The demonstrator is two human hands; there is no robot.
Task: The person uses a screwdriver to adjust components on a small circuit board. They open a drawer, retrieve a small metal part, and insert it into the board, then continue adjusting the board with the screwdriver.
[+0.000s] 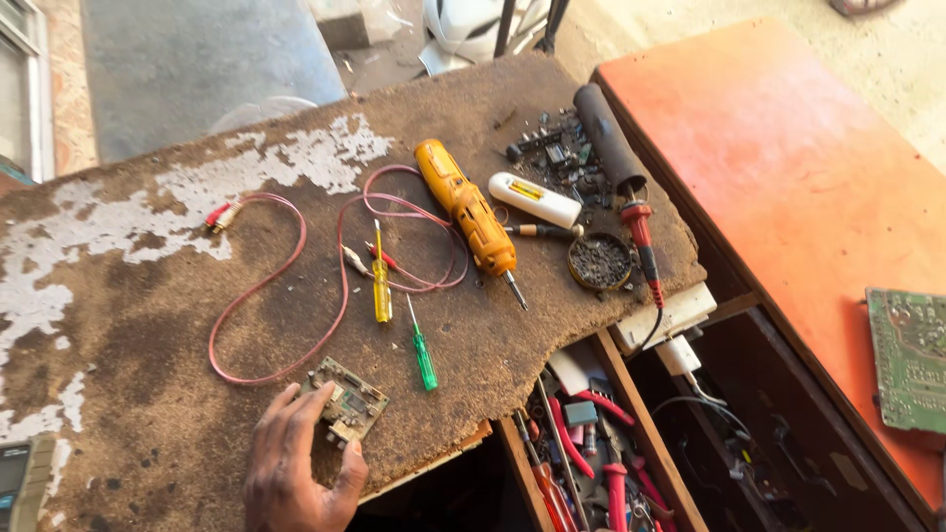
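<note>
Now my left hand (296, 473) rests open on the small circuit board (347, 402) on the counter (148, 325), near the green screwdriver (423, 350); no right hand shows.

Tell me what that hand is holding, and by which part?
The one hand in view grips the small circuit board by its near-left edge, thumb and fingers around it; which hand it is cannot be told.

I have a single view, from the camera worn on the head. It looks steeply down and slightly forward over the worn brown worktop (148, 325), close enough that the near edge and one hand (296, 473) sit at the frame's bottom. The orange surface (778, 158) runs off right; grey floor (197, 69) shows at the top.
</note>
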